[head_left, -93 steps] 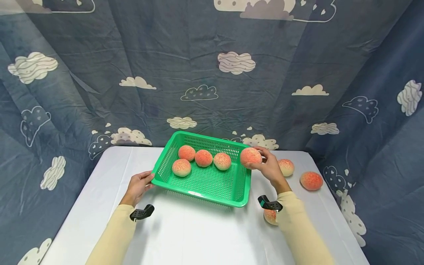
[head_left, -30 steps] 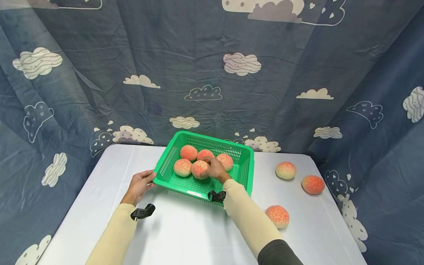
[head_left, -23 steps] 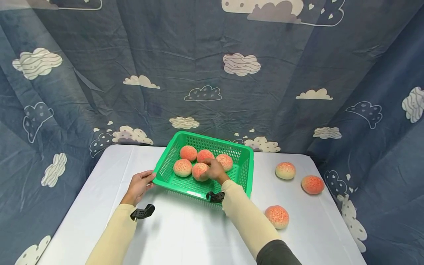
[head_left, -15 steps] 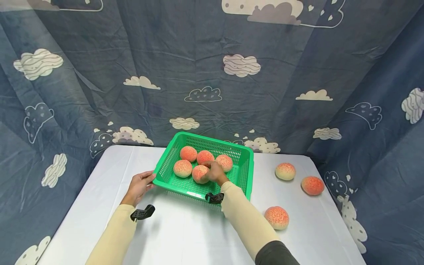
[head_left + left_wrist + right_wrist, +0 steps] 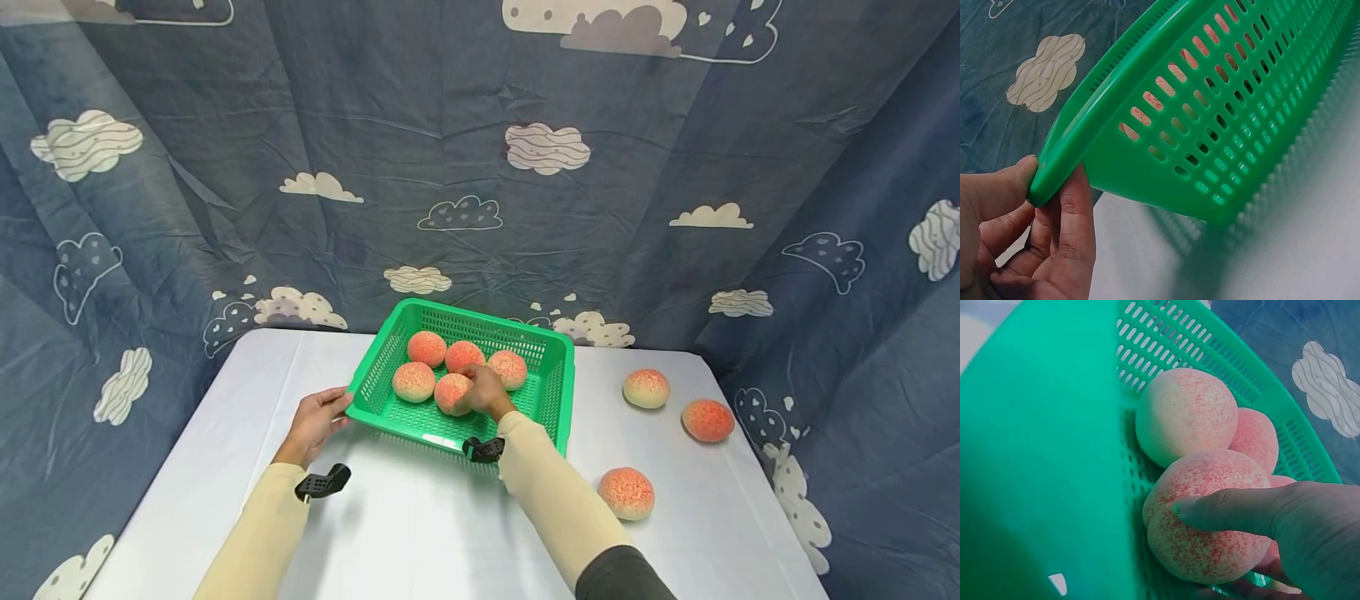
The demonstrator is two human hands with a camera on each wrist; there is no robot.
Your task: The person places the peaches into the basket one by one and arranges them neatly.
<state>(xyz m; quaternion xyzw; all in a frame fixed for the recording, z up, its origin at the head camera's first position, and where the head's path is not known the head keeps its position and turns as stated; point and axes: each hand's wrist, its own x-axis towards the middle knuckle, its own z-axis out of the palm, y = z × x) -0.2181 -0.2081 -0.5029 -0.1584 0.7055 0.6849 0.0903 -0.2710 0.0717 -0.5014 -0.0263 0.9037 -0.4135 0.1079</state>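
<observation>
Cloud-print curtain (image 5: 420,133) behind white table (image 5: 420,542)

Behind the left hand (image 5: 309,423) and right hand (image 5: 487,392), cream sleeves (image 5: 258,529); by each wrist, a black curved device (image 5: 324,482); farther up the right arm, dark cloth (image 5: 622,573).

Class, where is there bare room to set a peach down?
Bare: the table before the green basket, between left sleeve and right sleeve; the basket's right end, beside the right hand. Crowded: the basket's left and middle, five peaches bunched.
</observation>
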